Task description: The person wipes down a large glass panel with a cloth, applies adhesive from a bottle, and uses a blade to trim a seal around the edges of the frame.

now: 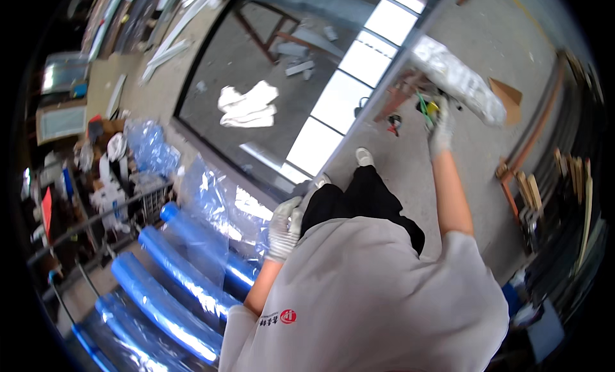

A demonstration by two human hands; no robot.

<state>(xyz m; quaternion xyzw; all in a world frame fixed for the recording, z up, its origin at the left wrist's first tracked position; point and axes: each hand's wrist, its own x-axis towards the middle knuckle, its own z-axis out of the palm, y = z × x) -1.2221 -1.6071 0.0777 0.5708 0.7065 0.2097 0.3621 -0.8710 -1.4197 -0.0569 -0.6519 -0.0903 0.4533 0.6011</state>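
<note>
My left hand (285,228), in a whitish knit glove, is beside the near corner of a large dark-framed glass panel (256,64). Its fingers are curled, and what they hold, if anything, is hidden. A white folded cloth (248,105) shows on the glass, which also reflects bright windows. Out to the right reaches my gloved right hand (441,129), its fingers closed around something small with yellow and green parts (430,108) that I cannot make out. Just beyond it lies a long white wrapped bundle (461,80).
Blue film-wrapped rolls (166,301) and loose clear plastic (205,193) are at lower left. A cluttered metal rack (96,225) stands further left. Brown cardboard (506,100) lies beside the bundle. Dark long profiles and wooden strips (580,186) fill the right side. A small red-and-black item (394,123) is near my feet.
</note>
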